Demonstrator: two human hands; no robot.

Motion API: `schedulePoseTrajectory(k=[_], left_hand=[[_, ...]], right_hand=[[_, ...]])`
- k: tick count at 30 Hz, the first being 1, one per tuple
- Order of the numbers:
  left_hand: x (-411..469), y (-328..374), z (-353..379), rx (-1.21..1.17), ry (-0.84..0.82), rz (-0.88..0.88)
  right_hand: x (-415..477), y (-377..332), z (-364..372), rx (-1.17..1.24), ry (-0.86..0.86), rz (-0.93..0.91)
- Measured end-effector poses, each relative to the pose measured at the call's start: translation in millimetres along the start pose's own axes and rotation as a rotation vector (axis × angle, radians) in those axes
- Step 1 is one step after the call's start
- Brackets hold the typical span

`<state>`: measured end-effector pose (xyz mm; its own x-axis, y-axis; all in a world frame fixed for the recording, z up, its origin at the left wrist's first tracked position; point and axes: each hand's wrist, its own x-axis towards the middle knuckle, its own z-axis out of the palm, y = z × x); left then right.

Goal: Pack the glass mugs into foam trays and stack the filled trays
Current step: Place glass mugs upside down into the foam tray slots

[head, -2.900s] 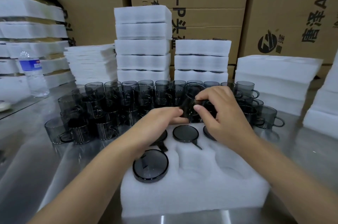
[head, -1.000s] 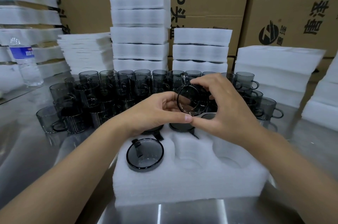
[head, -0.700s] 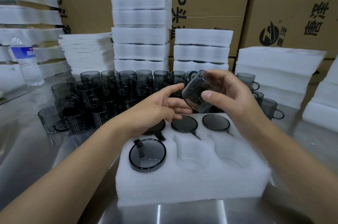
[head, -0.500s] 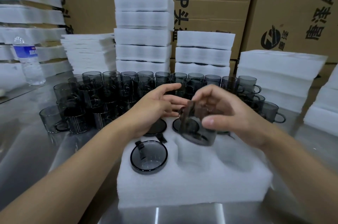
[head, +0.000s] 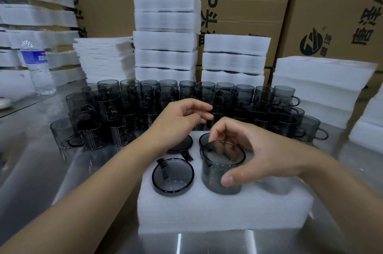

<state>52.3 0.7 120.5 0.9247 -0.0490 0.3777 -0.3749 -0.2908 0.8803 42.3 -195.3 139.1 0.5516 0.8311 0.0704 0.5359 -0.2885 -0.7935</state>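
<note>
My right grip (head: 259,150) pinches a glass mug (head: 215,179), thumb on its near wall and fingers over the far rim; the mug stands rim-up in the middle front pocket of the foam tray (head: 207,212). My left grip (head: 178,123) hangs over the tray's back row, fingers loosely curled, holding nothing. Loose mugs (head: 145,98) crowd the bench (head: 31,160) beyond.

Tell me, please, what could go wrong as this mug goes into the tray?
The mug stands proud of the tray, pinched only by the right hand; released now, it might tip. The left hand hovers beside the crowded loose mugs and could knock one over.
</note>
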Motion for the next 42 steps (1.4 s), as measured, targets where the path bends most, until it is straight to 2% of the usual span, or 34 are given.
schedulePoseTrajectory(k=[6,11,15,17,19,22,25,28,33,42], left_hand=[[-1.1,-0.3,0.2,0.045,-0.048,-0.031],[-4.4,-1.7,2.7,0.488,-0.085,0.045],[-6.4,2.0,3.5,0.580,-0.167,-0.023],[-5.9,4.2,4.0,0.577,-0.210,-0.045],[-5.3,5.8,1.7,0.483,-0.247,-0.060],[-5.0,6.6,-7.1,0.328,-0.378,-0.108],[-4.6,4.1,-17.6,0.429,-0.565,-0.106],[-5.4,5.8,-22.8,0.505,-0.666,-0.108],[-7.9,8.5,-22.0,0.578,-0.664,-0.156],[-8.3,10.7,-22.7,0.552,-0.669,-0.188]], right_hand=[[-2.4,-4.6,-5.4,-0.167,-0.056,0.045],[-4.6,-6.0,-5.2,-0.301,-0.090,0.093],[-3.3,-6.0,-5.7,-0.291,-0.094,0.085],[-1.2,-5.0,-5.1,-0.212,0.000,0.047],[1.8,-0.4,-5.2,-0.146,0.177,-0.005],[5.6,9.3,-8.2,-0.195,0.371,0.016],[4.1,15.9,-12.1,-0.273,0.282,0.166],[1.7,18.2,-12.7,-0.287,0.160,0.249],[4.3,17.5,-13.0,-0.266,0.155,0.237],[6.0,21.1,-13.5,-0.310,0.147,0.235]])
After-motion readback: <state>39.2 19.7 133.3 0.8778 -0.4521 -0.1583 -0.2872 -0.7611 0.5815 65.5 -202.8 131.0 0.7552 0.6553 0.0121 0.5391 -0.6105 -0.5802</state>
